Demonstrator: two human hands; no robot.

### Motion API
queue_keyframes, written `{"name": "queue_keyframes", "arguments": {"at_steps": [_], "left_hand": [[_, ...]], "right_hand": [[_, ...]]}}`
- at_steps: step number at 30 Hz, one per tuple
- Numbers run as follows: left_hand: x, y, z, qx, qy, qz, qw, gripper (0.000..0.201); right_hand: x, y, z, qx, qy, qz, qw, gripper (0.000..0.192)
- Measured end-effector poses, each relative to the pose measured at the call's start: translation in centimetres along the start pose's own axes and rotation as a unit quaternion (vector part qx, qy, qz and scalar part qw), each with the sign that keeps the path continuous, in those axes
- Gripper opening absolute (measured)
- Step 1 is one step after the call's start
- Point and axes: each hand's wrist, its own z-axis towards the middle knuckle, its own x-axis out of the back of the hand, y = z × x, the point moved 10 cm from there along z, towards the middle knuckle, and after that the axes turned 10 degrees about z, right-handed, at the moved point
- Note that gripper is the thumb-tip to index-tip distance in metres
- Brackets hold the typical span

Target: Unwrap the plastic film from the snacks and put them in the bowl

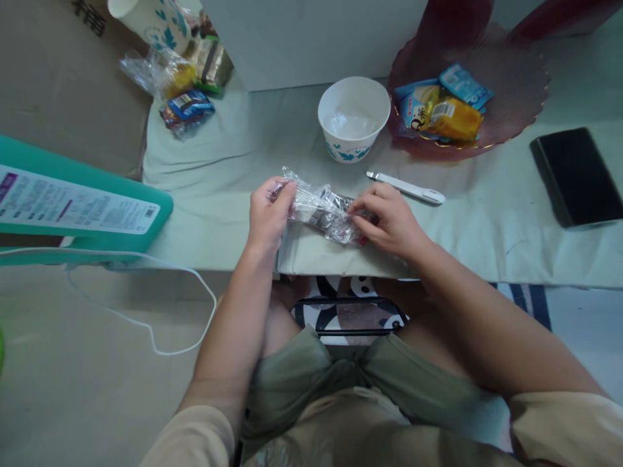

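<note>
Between my hands, just above the cloth-covered surface, is a clear, crinkled plastic bag (325, 211) with dark and grey printed wrappers showing through; I cannot make out what they contain. My left hand (270, 213) is closed on the bag's gathered left end. On the other end, my right hand (387, 217) pinches the plastic with thumb and fingertips. Behind my right hand lies a slim white utility knife (406, 188). A white paper bowl (354, 117) with a blue-green leaf pattern stands beyond the bag, with some clear plastic visible inside.
Right of the bowl, a reddish scalloped dish (516, 107) holds several snack packets (455, 120). A black phone (581, 175) lies at the right. More wrapped snacks (187, 107) and a patterned paper cup (153, 23) are back left. A green container (97, 194) and white cable (209, 292) sit left.
</note>
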Motion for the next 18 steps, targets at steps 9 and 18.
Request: {"name": "queue_keyframes", "arguments": {"at_steps": [9,18], "left_hand": [[3.4,-0.8,1.1,0.038,0.104,0.036,0.993,0.022],[4.5,0.1,1.7,-0.047,0.102,0.081,0.99,0.022]], "right_hand": [[6.2,2.2,-1.5,-0.004,0.167,0.15,0.974,0.013],[10.1,2.7,-2.4,-0.02,0.243,-0.01,0.97,0.026]]}}
